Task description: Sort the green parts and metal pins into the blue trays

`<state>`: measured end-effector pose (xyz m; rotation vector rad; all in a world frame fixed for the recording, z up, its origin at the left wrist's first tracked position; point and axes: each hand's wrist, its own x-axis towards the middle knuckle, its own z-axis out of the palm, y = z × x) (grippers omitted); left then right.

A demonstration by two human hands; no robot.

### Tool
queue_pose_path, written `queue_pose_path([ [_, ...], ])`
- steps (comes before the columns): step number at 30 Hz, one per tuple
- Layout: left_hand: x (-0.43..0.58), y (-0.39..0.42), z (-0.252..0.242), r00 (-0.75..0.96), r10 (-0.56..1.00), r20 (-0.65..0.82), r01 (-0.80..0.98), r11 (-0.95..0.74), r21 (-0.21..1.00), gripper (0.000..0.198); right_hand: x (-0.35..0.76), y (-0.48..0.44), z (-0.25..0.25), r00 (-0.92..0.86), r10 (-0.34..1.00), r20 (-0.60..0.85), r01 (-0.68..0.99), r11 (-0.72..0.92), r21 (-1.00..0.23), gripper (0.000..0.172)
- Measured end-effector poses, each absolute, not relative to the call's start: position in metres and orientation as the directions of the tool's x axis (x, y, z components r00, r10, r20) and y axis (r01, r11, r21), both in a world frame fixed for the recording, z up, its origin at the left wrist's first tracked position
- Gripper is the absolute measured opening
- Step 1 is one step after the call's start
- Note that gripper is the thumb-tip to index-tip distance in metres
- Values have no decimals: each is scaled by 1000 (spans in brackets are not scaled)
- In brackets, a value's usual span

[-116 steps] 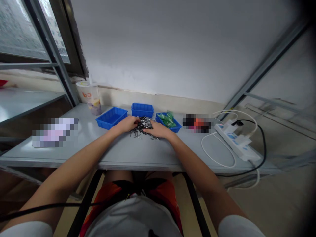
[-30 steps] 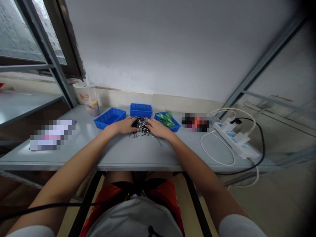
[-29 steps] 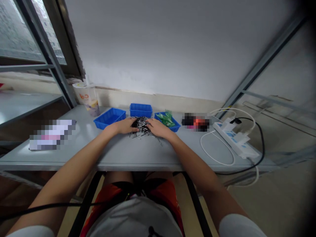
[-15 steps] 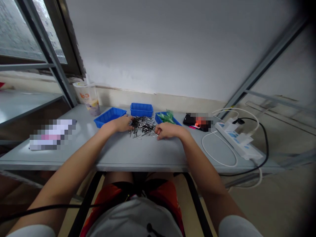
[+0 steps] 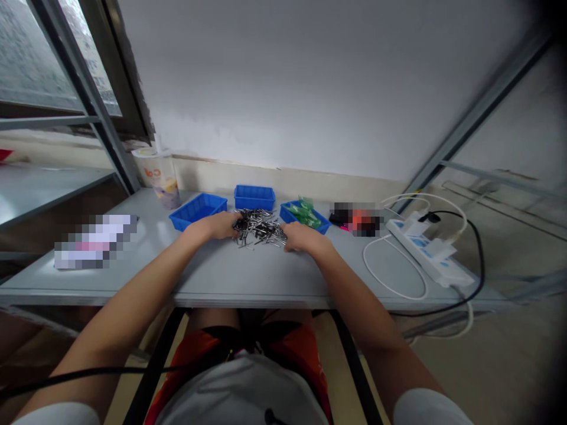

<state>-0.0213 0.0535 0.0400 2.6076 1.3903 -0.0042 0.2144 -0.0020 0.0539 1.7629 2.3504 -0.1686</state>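
Evidently the metal pieces lie heaped between left hand and right hand, fingers curled at the edges, grip impossible to tell. They seem light, stiff, slippery; pinch each mid-length.

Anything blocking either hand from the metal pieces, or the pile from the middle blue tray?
Nothing visible. The left hand and right hand sit at opposite edges of the metal pile; the middle blue tray stands just behind it, nothing seen between.
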Motion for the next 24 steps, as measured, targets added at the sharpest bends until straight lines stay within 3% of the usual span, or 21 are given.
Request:
queue_pose_path([
  [3, -19, 54, 36, 598, 800, -47, 793, -582, 180, 55, 216, 0, 59, -220, 939, -263, 973, 231, 8, 38],
  [11, -13, 55, 27, 640, 768, 30, 746, -630, 217, 61, 221, 14, 48, -259, 955, -143, 965, 262, -4, 21],
  [24, -13, 55, 29, 667, 745, 18, 728, -656, 199, 58, 210, 18, 37, -384, 921, 57, 915, 388, -112, 28],
])
